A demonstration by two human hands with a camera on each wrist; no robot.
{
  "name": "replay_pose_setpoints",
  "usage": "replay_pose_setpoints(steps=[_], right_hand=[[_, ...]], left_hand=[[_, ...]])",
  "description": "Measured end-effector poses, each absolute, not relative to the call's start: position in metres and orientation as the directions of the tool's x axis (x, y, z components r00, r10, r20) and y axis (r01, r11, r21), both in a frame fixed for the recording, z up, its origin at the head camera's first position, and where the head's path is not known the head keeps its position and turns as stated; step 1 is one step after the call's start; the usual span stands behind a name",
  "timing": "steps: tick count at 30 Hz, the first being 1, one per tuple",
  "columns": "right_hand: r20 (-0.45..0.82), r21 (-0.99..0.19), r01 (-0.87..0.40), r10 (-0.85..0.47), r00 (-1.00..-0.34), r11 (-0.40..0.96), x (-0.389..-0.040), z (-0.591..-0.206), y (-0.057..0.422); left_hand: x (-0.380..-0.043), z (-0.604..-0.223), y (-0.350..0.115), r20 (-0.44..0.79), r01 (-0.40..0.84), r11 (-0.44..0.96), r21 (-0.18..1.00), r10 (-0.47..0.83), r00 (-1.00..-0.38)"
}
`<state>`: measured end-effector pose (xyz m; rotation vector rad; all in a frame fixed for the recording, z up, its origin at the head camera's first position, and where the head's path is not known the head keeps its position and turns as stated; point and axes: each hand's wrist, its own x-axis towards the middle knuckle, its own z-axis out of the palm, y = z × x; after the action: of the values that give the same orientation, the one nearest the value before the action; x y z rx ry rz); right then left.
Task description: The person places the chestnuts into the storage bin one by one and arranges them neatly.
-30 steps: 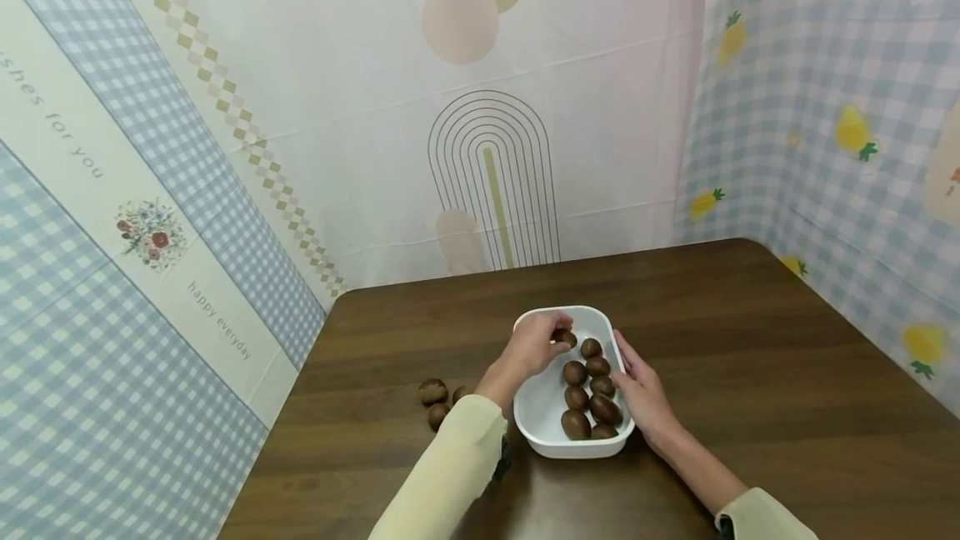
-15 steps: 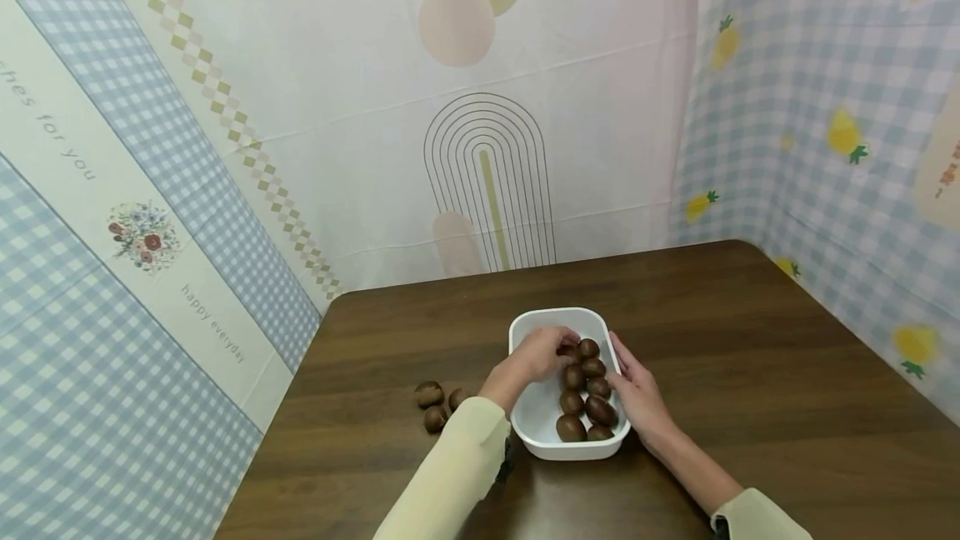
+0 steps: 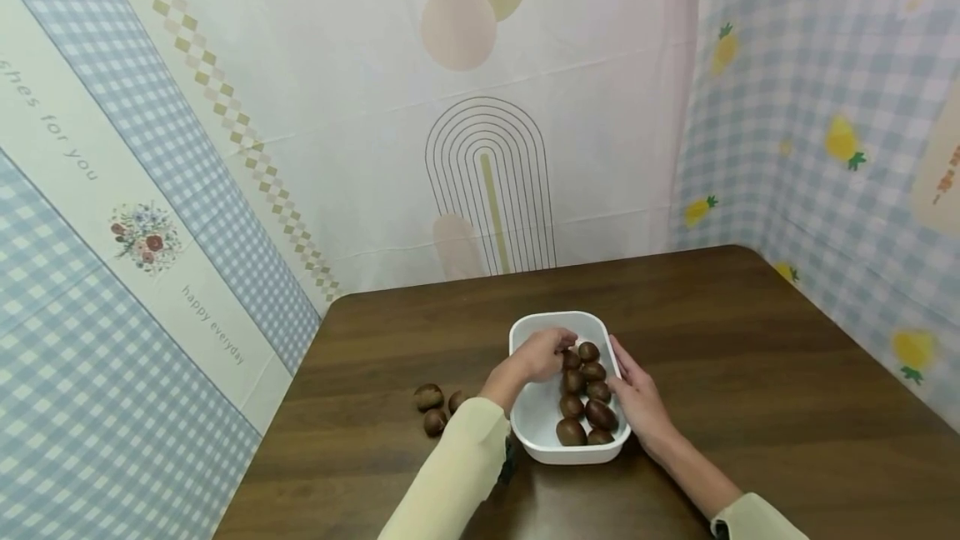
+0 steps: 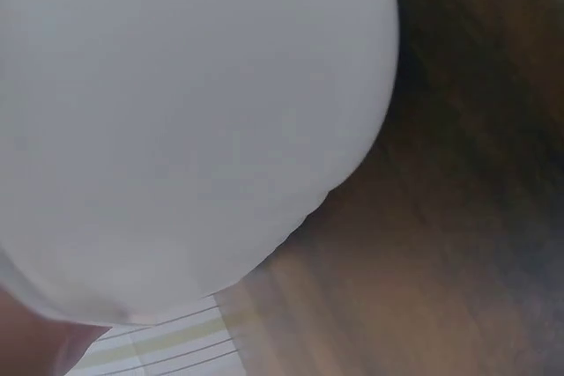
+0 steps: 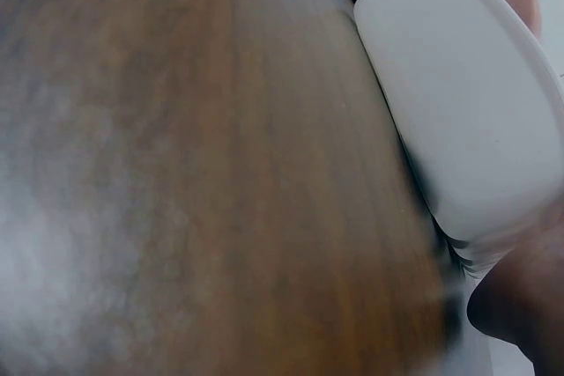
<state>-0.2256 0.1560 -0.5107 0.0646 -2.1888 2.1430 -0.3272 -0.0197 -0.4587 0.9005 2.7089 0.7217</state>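
A white rectangular box (image 3: 536,440) sits on the table, with brown chestnuts (image 3: 601,416) lined up inside it in two rows along its right side. My left hand (image 3: 542,355) reaches over the box's left rim. Its fingertips are right at the far chestnut (image 3: 572,360) of the left row, which shows below them. With the thumb at the rim and the fingers along the outside, my right hand (image 3: 640,401) grips the box's right wall. Both wrist views show mostly the box's outer wall (image 4: 203,129), and part of the right hand (image 5: 524,301) appears at the lower right of its view.
To the left of the box, several loose chestnuts (image 3: 429,397) lie on the dark wooden table (image 3: 712,332), partly hidden by the left sleeve (image 3: 457,461). Patterned cloth (image 3: 360,165) hangs behind the table and on both sides.
My left hand has lowered a chestnut to the far end of the left row, and its fingers now cover less of it. The right hand has stayed on the box.
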Motion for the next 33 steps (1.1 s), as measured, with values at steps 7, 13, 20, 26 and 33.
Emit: replay_pose_setpoints(steps=[7,13,20,26,33], right_hand=[[0.101,-0.995,-0.101,0.02,-0.995,-0.013,-0.227,-0.512,0.155],[0.094,-0.995,-0.094,-0.007,-0.996,-0.042,-0.227,-0.512,0.154],[0.127,-0.991,-0.125,-0.024,-0.992,-0.048,-0.228,-0.512,0.157],[0.123,-0.991,-0.122,-0.029,-0.992,-0.051,-0.228,-0.512,0.159],[0.123,-0.991,-0.122,-0.032,-0.992,-0.05,-0.228,-0.51,0.156]], left_hand=[[-0.332,-0.443,-0.032,-0.025,0.515,0.68,0.522,0.615,-0.788],[-0.337,-0.422,-0.061,0.017,0.484,0.637,0.6,0.595,-0.803],[-0.346,-0.399,-0.115,0.095,0.465,0.601,0.65,0.543,-0.834],[-0.345,-0.396,-0.162,0.134,0.445,0.655,0.611,0.469,-0.873],[-0.328,-0.415,-0.205,0.199,0.434,0.678,0.594,0.398,-0.895]])
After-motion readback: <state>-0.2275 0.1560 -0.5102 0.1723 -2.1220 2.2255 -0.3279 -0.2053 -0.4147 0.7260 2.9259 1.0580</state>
